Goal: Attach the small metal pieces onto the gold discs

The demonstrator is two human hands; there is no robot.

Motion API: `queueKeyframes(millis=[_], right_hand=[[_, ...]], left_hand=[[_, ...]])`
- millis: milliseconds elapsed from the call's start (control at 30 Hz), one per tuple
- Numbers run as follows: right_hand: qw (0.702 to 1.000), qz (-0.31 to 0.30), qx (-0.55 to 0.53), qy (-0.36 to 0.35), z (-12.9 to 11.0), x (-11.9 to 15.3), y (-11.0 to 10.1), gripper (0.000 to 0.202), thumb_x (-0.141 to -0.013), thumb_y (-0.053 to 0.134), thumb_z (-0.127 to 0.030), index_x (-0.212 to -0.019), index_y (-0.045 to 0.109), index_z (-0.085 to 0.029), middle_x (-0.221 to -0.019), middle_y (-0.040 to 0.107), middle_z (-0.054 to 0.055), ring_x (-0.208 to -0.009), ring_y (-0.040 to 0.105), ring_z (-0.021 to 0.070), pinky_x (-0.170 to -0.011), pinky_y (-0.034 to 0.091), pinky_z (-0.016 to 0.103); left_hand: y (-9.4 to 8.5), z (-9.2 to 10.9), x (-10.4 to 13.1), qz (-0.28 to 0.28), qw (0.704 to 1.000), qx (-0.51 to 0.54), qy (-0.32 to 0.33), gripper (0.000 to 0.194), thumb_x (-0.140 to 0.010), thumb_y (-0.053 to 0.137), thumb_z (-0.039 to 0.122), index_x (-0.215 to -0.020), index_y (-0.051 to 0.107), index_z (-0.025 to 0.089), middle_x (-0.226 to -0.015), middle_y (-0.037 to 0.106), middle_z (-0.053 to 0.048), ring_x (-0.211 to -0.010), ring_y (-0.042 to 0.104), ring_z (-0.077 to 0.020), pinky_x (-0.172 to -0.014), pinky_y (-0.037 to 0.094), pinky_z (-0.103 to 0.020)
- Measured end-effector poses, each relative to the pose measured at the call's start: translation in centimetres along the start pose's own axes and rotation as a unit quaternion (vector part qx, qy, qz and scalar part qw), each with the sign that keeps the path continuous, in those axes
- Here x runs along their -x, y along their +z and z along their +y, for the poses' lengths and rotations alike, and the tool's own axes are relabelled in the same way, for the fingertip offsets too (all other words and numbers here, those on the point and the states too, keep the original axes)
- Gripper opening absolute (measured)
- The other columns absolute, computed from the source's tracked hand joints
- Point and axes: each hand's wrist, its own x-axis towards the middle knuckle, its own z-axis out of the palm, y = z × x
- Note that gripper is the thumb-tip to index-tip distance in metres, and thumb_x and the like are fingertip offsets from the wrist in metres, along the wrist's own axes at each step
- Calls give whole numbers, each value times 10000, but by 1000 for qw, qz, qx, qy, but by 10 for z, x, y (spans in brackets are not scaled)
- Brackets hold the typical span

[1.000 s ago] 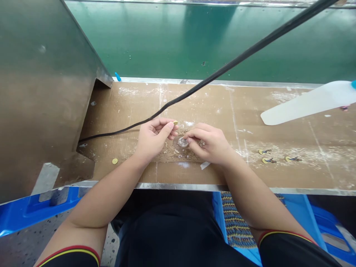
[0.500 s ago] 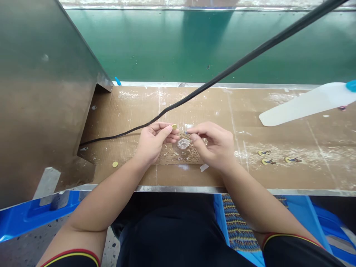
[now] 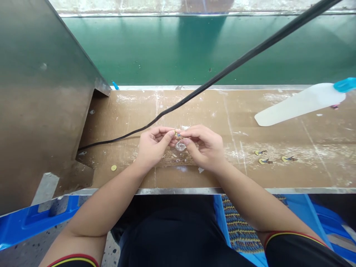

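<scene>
Above the counter (image 3: 133, 107), midway between front and back edges, the left hand (image 3: 151, 146) pinches a yellow disc (image 3: 175, 132) between its fingers; just beside it, the right hand (image 3: 207, 146) pinches a tiny blue figurine (image 3: 178, 135).

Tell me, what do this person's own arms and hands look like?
The left hand and right hand are both bare, with no gloves, and no ring, watch or bracelet can be seen. The forearms are uncovered too. Above them are short black sleeves, edged in red and yellow.
</scene>
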Motion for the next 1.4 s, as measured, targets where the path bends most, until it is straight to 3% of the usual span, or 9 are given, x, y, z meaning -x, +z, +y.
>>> queueKeyframes(millis=[100,233,400,700,1267,1400], right_hand=[[996,-6,-70,52,1,3,0,122,-996,625,-154,-1094,697,-165,-1014,688,51,-828,704,115,-724,627,237],[994,16,-83,65,4,4,0,125,-1002,628,-185,-1097,706,-164,-1029,687,65,-854,711,131,-733,632,259],[1000,20,-22,9,5,2,0,141,-982,632,-137,-1090,713,-178,-1017,712,57,-900,685,131,-748,603,265],[999,5,22,-23,5,-1,1,127,-969,658,-114,-1066,711,-175,-1039,738,45,-916,723,134,-781,615,261],[995,4,83,-47,6,-1,1,130,-973,656,-111,-1054,728,-182,-989,739,17,-842,710,101,-745,624,222],[994,8,95,-52,7,-1,2,122,-990,656,-126,-1068,731,-183,-991,740,12,-832,706,90,-754,627,212]], left_hand=[[-2,-3,-2,18,999,-10,47,337,-826,859,437,-986,802,147,-749,721,-52,-628,669,-100,-607,592,-181],[-4,-5,-4,3,994,-50,96,256,-854,839,418,-1014,829,218,-965,755,-66,-846,706,-113,-788,604,-196],[-3,-7,-3,-18,999,23,29,371,-864,824,488,-1064,803,176,-901,762,-79,-760,730,-118,-728,631,-178],[4,2,-1,9,986,153,-68,391,-640,988,427,-851,812,149,-842,762,-94,-704,731,-116,-688,630,-136],[0,-3,3,-9,999,53,6,232,-830,869,420,-919,831,209,-902,771,-87,-781,756,-141,-732,647,-163],[0,-2,4,-18,999,27,25,289,-860,835,461,-970,833,194,-929,771,-105,-811,763,-164,-755,663,-198]])
